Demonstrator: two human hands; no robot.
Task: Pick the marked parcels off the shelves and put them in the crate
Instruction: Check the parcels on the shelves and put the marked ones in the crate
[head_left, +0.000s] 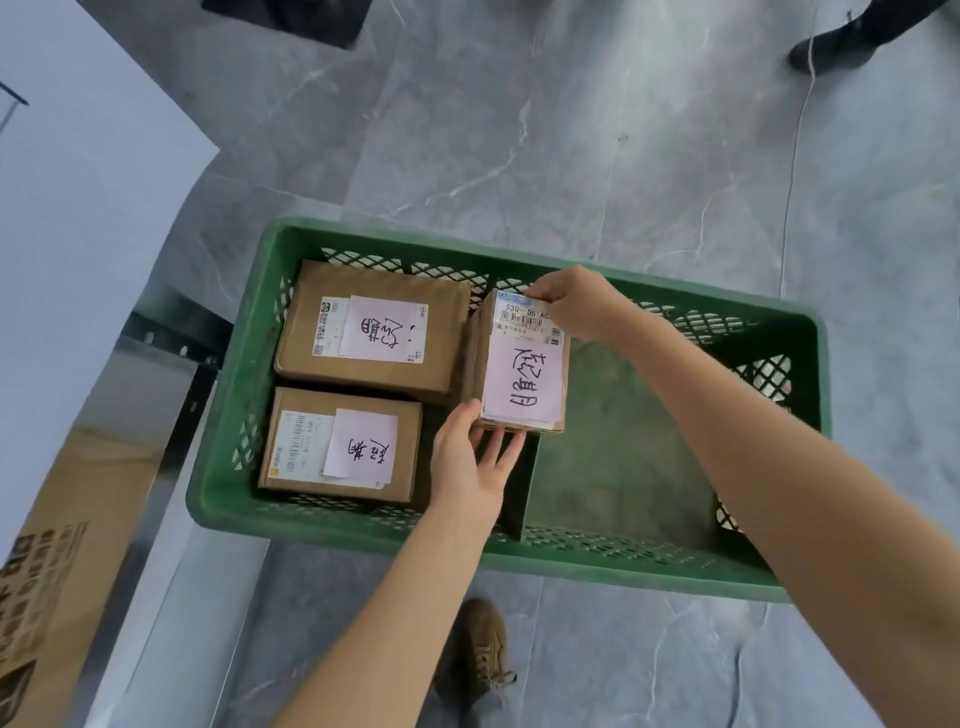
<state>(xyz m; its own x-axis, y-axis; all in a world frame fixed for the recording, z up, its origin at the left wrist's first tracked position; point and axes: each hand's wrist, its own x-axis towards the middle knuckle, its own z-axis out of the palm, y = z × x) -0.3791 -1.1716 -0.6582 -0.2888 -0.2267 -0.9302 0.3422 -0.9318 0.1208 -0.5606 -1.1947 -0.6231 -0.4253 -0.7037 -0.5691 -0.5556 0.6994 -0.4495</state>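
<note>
The left hand (475, 457) reaches over the near rim of the green crate (228, 395). Its fingers are straight and slightly spread beneath the near end of the small parcel (522, 384), with the thumb against that parcel's left corner, while the right hand (576, 306) pinches the far end, fingers curled over its edge. The small parcel, pink handwritten note uppermost, is held inside the crate at mid-length, just right of the near parcel (340, 447) and the far parcel (371, 325), which lie flat at the left end. The crate rests on a grey marbled tile floor (571, 130), with a brown shoe (480, 654) nearest, a metal shelf (145, 400) carrying a printed carton (47, 571) at left, and a dark shoe (831, 47) farthest.
</note>
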